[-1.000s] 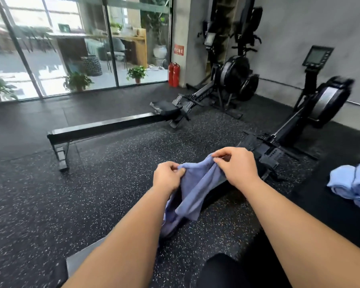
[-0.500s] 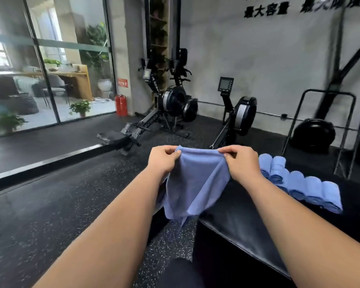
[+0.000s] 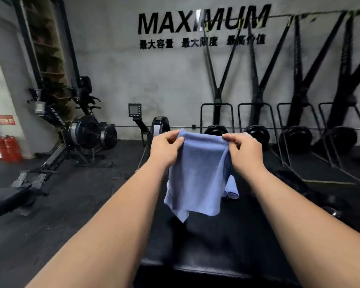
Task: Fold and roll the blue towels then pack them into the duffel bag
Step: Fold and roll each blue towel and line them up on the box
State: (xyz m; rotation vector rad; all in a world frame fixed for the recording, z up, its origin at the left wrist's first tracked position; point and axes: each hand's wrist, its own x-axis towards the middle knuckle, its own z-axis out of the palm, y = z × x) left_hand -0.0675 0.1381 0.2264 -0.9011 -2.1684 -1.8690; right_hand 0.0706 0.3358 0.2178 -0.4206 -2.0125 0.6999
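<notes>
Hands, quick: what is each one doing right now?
Left hand: pinching a top corner of the hanging blue terry-cloth towel.
Right hand: pinching the other top corner.

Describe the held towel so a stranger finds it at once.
Below the MAXIMUM lettering lies a black bench. Above it, the left hand and right hand pinch the blue towel by its top edge. Unlike the rolled towels behind, it hangs unrolled.

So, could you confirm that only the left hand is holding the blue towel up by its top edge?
Not quite: the head view shows both the left hand and the right hand pinching the blue towel by its top edge.
</notes>
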